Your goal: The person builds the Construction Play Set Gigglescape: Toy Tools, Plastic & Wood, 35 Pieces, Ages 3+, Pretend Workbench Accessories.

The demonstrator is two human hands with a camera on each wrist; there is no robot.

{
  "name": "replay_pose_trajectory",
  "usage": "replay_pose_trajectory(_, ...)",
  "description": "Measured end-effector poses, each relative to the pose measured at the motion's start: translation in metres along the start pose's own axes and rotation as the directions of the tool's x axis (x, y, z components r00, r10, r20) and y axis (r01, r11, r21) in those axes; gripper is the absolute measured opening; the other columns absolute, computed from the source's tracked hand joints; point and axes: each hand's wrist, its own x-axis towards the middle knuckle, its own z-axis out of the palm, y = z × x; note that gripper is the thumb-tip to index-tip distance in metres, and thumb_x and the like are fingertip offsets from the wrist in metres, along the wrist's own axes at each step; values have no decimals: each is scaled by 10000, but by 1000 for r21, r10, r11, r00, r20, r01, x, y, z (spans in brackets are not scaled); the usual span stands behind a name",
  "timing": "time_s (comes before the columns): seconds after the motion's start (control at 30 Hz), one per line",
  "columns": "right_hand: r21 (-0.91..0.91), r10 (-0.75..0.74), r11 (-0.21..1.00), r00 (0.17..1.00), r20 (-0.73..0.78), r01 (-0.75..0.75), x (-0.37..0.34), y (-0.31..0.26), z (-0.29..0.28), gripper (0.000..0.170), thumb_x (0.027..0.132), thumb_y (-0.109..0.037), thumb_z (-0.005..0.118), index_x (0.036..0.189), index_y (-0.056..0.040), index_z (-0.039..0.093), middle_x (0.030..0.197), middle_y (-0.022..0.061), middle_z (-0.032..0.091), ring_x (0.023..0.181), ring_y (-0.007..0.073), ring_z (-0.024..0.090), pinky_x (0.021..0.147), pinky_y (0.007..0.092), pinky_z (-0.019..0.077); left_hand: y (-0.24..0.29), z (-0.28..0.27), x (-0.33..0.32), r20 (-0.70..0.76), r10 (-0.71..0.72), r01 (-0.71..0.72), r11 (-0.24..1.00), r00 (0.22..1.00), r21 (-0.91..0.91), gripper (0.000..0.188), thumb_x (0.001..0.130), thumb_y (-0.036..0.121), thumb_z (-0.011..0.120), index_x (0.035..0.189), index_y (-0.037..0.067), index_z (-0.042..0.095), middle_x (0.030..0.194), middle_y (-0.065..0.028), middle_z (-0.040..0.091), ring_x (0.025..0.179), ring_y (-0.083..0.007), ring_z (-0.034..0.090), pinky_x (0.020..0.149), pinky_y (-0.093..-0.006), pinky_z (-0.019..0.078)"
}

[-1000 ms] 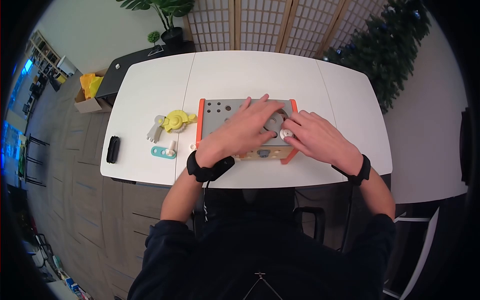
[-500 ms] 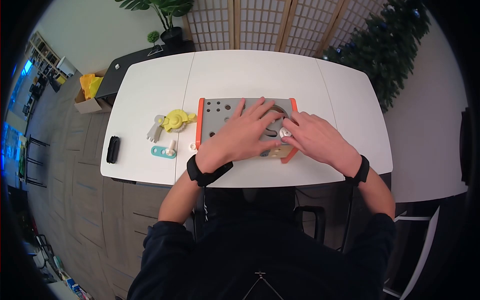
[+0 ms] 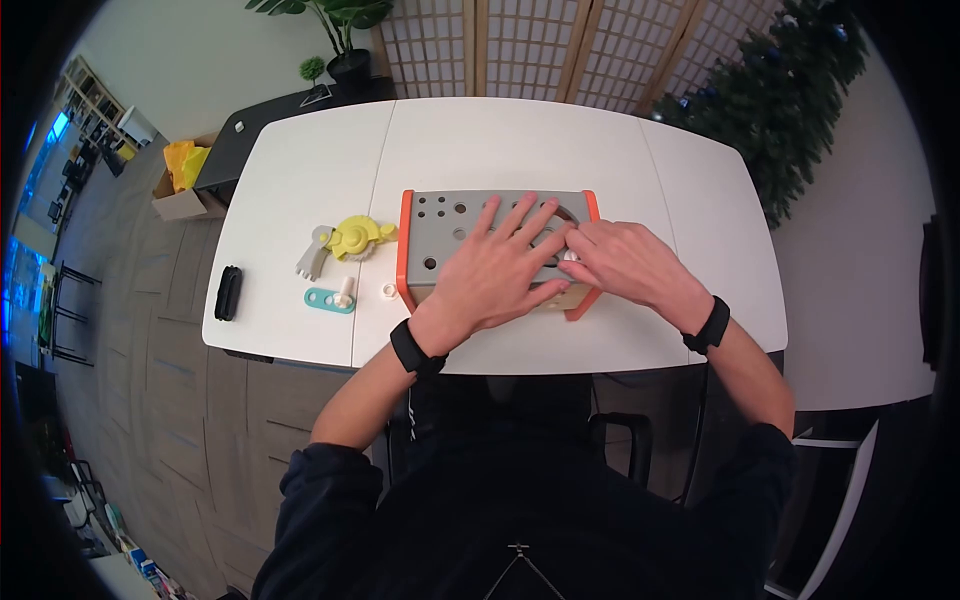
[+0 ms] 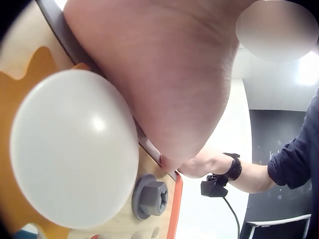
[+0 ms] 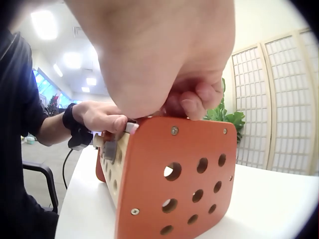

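Note:
A toy workbench (image 3: 440, 243) with a grey holed top and orange end panels (image 5: 194, 169) stands before me. My left hand (image 3: 492, 270) lies across its top with fingers spread, the thumb along the near edge. At the right end of the top, my right hand (image 3: 632, 262) has its thumb and forefinger on a small white round piece (image 3: 571, 256), mostly hidden by the fingers. The right wrist view shows its other fingers curled. On the front, a grey hex bolt (image 4: 152, 197) and a large white round knob (image 4: 75, 149) show beneath my left hand.
Left of the workbench lie a yellow and grey toy figure (image 3: 352, 238), a teal holed strip (image 3: 322, 300) with a white bolt (image 3: 345, 291) on it, and a small white ring (image 3: 389, 290). A black case (image 3: 228, 293) sits near the white table's (image 3: 280, 180) left edge.
My left hand has flattened and spread its fingers on the top, moving slightly left. My right hand has rolled over the white piece, covering more of it.

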Motion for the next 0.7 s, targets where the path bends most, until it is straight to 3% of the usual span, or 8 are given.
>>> replay_pose_trajectory(0.2, 14, 143, 989, 987, 73, -145, -2, -10, -8, 337, 1047, -375, 661, 1041, -49, 576, 875, 98, 676, 773, 271, 727, 665, 381, 589, 6, 9, 0, -64, 0, 6, 996, 998, 86, 640, 1056, 574, 572, 1537, 153, 536, 1643, -128, 489, 1538, -359, 433, 1263, -565, 342)
replay_pose_trajectory(0.3, 3, 184, 983, 982, 37, -184, -5, -13, -1, 311, 1040, -355, 671, 1061, -58, 582, 875, 99, 671, 764, 277, 722, 661, 389, 587, 6, 7, 1, -86, 6, -8, 1000, 996, -23, 572, 1045, 484, 631, 1482, 117, 592, 1576, -130, 561, 1519, -351, 459, 1256, -535, 364)
replay_pose_trajectory(0.4, 21, 235, 972, 972, 9, -235, -9, -17, 6, 278, 1036, -326, 673, 1078, -64, 590, 896, 98, 667, 761, 282, 719, 664, 399, 584, 4, -12, -7, -245, -20, -47, 964, 969, -263, 426, 1019, 285, 699, 1388, 76, 658, 1457, -139, 652, 1435, -352, 542, 1204, -495, 424)
replay_pose_trajectory(0.5, 49, 298, 953, 955, 5, -298, -9, -21, 5, 260, 1038, -302, 668, 1090, -57, 597, 930, 101, 664, 772, 289, 719, 674, 411, 584, -10, -37, -42, -410, -254, 81, 915, 876, -395, 323, 978, 91, 709, 1299, 49, 698, 1327, -144, 712, 1280, -363, 634, 1096, -459, 496)
replay_pose_trajectory(0.53, 59, 322, 945, 947, 8, -322, -9, -24, 4, 257, 1039, -296, 665, 1094, -53, 600, 942, 102, 662, 778, 292, 719, 678, 415, 585, -20, -43, -59, -472, -312, 127, 915, 824, -383, 321, 965, -18, 673, 1282, 31, 692, 1246, -145, 730, 1143, -359, 677, 999, -428, 530)
replay_pose_trajectory(0.6, 113, 395, 912, 918, 10, -394, -9, -30, 4, 256, 1038, -292, 668, 1091, -49, 605, 942, 109, 656, 788, 296, 715, 680, 422, 581, -48, -40, -100, -498, -488, 319, 865, 717, -389, 325, 956, -30, 662, 1278, 15, 674, 1185, -168, 712, 1087, -377, 674, 939, -443, 546)
replay_pose_trajectory(0.63, 134, 431, 893, 902, 15, -429, -9, -32, 4, 256, 1037, -290, 669, 1090, -48, 607, 943, 113, 653, 793, 298, 713, 680, 425, 580, -56, -42, -118, -417, -642, 460, 760, 644, -459, 294, 989, -3, 652, 1282, 20, 671, 1156, -162, 712, 1072, -374, 676, 923, -451, 549)
replay_pose_trajectory(0.7, 157, 464, 875, 886, 4, -459, -10, -36, 3, 251, 1037, -277, 675, 1086, -41, 607, 951, 117, 635, 806, 302, 696, 686, 426, 569, -77, -32, -159, -280, -765, 696, 644, 580, -319, 309, 1007, 118, 693, 1301, 30, 658, 1197, -164, 674, 1106, -368, 666, 913, -460, 557)
